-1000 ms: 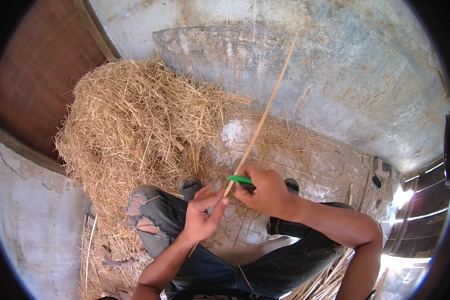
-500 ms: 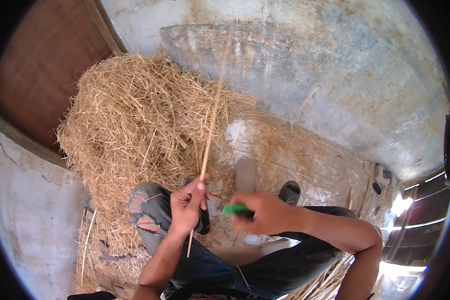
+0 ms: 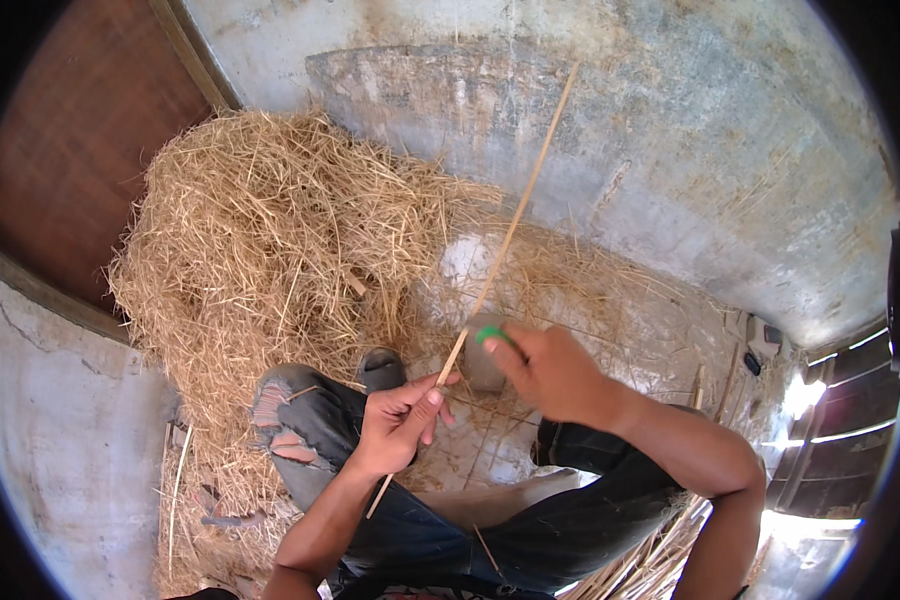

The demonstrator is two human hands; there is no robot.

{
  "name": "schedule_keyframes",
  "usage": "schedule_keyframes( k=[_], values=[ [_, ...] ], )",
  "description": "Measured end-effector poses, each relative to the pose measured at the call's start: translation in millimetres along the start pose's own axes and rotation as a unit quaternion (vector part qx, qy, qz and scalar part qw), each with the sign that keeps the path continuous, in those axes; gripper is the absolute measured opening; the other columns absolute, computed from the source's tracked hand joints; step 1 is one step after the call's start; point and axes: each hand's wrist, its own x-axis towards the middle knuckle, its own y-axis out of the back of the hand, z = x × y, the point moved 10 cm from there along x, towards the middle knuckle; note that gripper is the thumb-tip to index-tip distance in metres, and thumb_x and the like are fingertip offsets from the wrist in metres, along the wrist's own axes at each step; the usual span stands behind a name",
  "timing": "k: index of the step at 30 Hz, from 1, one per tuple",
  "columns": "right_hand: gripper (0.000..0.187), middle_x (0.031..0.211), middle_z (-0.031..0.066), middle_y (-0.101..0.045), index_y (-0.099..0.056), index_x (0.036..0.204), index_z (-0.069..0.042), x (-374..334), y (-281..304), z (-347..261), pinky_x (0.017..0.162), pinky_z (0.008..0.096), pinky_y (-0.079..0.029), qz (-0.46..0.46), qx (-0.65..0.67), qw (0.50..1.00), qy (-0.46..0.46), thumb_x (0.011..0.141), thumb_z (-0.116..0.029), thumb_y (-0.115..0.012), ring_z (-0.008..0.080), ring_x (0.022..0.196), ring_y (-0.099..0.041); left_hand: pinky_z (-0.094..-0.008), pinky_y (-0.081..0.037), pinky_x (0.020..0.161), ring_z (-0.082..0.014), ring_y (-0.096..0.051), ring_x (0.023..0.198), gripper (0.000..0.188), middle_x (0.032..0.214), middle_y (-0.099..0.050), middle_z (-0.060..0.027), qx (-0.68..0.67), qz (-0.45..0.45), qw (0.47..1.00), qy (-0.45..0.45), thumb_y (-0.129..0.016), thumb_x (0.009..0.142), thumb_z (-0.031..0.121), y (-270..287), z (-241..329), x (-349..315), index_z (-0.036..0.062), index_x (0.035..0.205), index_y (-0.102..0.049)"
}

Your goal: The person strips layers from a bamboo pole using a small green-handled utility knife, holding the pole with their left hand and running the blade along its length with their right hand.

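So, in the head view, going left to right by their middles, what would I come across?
Brown panel → straw pile → left hand → green handle → right hand → dark slats.

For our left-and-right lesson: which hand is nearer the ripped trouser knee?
Left. The left hand, gripping the thin strip, is just right of the ripped knee; the right hand, holding a green tool, is farther right.
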Motion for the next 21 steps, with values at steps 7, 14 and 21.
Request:
schedule_keyframes(
  k=[7,14,21],
  values=[
    [0.036,0.069,0.0253,-0.062,-0.063,0.092,0.0,0.0,-7.8,-4.2,0.056,0.0524,-0.046,-0.015,0.001,1.0,0.004,0.104,-0.033,-0.054,0.046,0.063,-0.062,-0.0206,-0.041,0.054,-0.0042,-0.048,0.055,0.035,0.076,-0.065,-0.0041,0.0,-0.011,1.0,-0.025,-0.054,0.108,0.022,4.9,-0.8,-1.8,-0.0008,0.131,-0.065],
    [0.034,0.065,0.0242,-0.056,-0.065,0.1,0.002,11.5,-0.3,-2.5,0.054,0.0429,-0.045,0.009,0.038,0.999,-0.006,0.106,-0.029,-0.054,0.0359,0.054,-0.057,-0.0211,-0.041,0.056,-0.006,-0.053,0.057,0.034,0.071,-0.065,-0.0062,-0.007,0.002,1.0,-0.004,-0.054,0.107,0.019,4.7,0.1,-1.7,-0.0068,0.125,-0.066],
    [0.037,0.066,0.0234,-0.059,-0.062,0.088,0.001,3.8,-12.5,-2.0,0.056,0.0515,-0.044,0.032,0.031,0.998,0.035,0.104,-0.032,-0.054,0.0467,0.061,-0.059,-0.0204,-0.041,0.053,-0.0045,-0.049,0.056,0.034,0.074,-0.064,-0.0036,0.004,-0.012,1.0,-0.006,-0.055,0.107,0.02,5.0,0.1,-1.3,-0.0017,0.131,-0.065]
  ],
)
